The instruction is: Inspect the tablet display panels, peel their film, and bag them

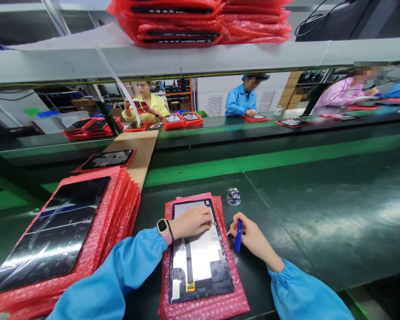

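Note:
A tablet screen panel lies with its silvery back up on red bubble-wrap bags. Across the panel's upper part rests my left hand, with curled fingers together near its right edge; whatever they may hold is hidden. Just right of the bags, my right hand is closed around a slim blue tool, whose exact kind I cannot make out. A small whitish tip shows at those fingertips. Beyond the right hand sits a small clear plastic piece on the dark green table.
At left stands a tall stack of red bubble-wrap bags, topped by a glossy dark screen. Another panel lies behind it by a cardboard sheet. An overhead shelf carries red-wrapped panels. Several co-workers sit across the line.

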Demonstrator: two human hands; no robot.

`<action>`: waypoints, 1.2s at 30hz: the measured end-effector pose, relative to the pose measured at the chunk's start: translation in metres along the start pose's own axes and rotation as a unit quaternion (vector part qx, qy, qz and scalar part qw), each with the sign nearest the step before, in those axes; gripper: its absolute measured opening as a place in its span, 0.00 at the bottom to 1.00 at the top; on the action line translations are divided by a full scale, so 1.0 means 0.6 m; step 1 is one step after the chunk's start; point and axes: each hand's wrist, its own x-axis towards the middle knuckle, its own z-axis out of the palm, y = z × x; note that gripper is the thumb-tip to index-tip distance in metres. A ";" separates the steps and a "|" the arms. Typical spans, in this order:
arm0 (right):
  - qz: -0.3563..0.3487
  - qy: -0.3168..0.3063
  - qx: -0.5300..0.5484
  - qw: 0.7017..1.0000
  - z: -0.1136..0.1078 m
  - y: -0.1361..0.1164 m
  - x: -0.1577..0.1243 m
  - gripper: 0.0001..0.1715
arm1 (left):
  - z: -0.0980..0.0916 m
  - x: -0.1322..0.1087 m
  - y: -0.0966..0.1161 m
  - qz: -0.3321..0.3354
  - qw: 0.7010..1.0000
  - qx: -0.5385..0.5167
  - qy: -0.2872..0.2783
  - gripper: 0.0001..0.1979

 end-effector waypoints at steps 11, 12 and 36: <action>-0.014 -0.103 -0.150 0.983 -0.030 -0.019 -0.068 0.11 | -0.018 -0.006 0.022 -0.062 0.995 0.003 0.082 0.08; -0.016 -0.105 -0.155 0.982 -0.029 -0.022 -0.070 0.11 | -0.017 -0.004 0.025 -0.062 0.994 0.001 0.087 0.08; -0.079 0.081 -0.144 0.983 0.034 -0.030 -0.057 0.09 | 0.020 -0.030 0.046 -0.149 0.978 -0.055 0.138 0.06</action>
